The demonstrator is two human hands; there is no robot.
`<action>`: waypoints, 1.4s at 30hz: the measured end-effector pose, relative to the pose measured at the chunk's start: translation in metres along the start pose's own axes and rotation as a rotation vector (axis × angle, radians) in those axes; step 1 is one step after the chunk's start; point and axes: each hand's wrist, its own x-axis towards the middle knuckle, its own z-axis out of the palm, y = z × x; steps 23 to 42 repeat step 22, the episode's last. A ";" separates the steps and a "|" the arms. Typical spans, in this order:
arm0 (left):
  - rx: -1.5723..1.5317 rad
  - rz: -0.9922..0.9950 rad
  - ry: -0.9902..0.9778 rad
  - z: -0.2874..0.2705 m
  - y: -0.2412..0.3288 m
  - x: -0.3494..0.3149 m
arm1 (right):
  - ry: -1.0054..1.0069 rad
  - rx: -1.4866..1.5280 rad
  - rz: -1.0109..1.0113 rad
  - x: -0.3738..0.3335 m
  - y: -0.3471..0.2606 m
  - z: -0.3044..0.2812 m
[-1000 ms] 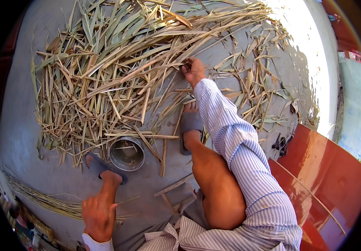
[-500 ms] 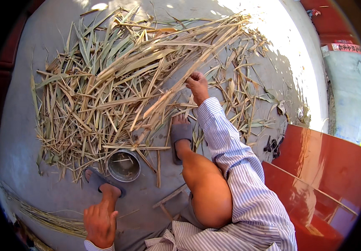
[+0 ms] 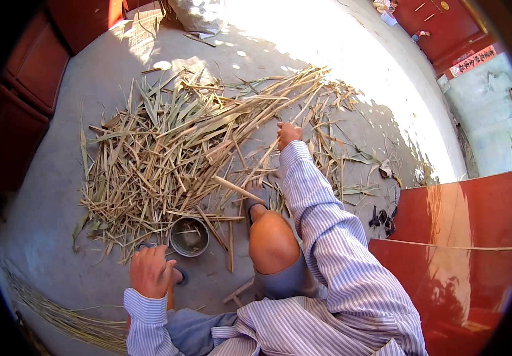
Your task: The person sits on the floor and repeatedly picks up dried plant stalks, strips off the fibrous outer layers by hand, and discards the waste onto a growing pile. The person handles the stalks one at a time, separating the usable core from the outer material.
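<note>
My right hand (image 3: 289, 134) reaches out over the right side of a large heap of dry stalks and leaves (image 3: 143, 160). Its fingers are closed round a thin, pale dry stalk (image 3: 263, 160) that slants down to the left. A thicker cut piece of stalk (image 3: 238, 188) sticks out toward my right knee. My left hand (image 3: 151, 271) is above my left foot, back up, thumb apart from the fingers, holding nothing. Just beyond it, a round metal bowl (image 3: 176, 244) stands at the heap's near edge, with bits of stalk inside.
Long thin stems (image 3: 60, 308) lie at the lower left. A red panel (image 3: 458, 213) stands close on my right, with a dark tangled item (image 3: 382, 221) beside it. Red cabinets (image 3: 36, 65) line the left, and a pale sack (image 3: 199, 16) sits at the back.
The view has shifted, showing more of the far floor. My right hand is now gripping a stalk lower at the heap's right side. My left hand has come up beside the bowl.
</note>
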 end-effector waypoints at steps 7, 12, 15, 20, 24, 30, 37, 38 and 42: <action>0.001 0.234 0.523 -0.016 0.014 0.018 | -0.445 0.565 0.209 -0.141 -0.055 -0.005; 0.061 0.458 0.891 -0.058 0.069 0.008 | -0.737 0.406 0.207 -0.202 -0.061 0.017; 0.282 0.404 0.916 -0.095 0.087 0.013 | -0.855 0.365 0.203 -0.253 -0.067 0.049; 0.399 0.035 0.413 -0.120 0.054 0.046 | -0.921 0.298 0.234 -0.307 -0.063 0.083; 0.300 -0.074 0.198 -0.118 0.039 0.045 | -0.951 0.279 0.247 -0.310 -0.059 0.090; 0.300 -0.074 0.198 -0.118 0.039 0.045 | -0.951 0.279 0.247 -0.310 -0.059 0.090; 0.300 -0.074 0.198 -0.118 0.039 0.045 | -0.951 0.279 0.247 -0.310 -0.059 0.090; 0.300 -0.074 0.198 -0.118 0.039 0.045 | -0.951 0.279 0.247 -0.310 -0.059 0.090; 0.300 -0.074 0.198 -0.118 0.039 0.045 | -0.951 0.279 0.247 -0.310 -0.059 0.090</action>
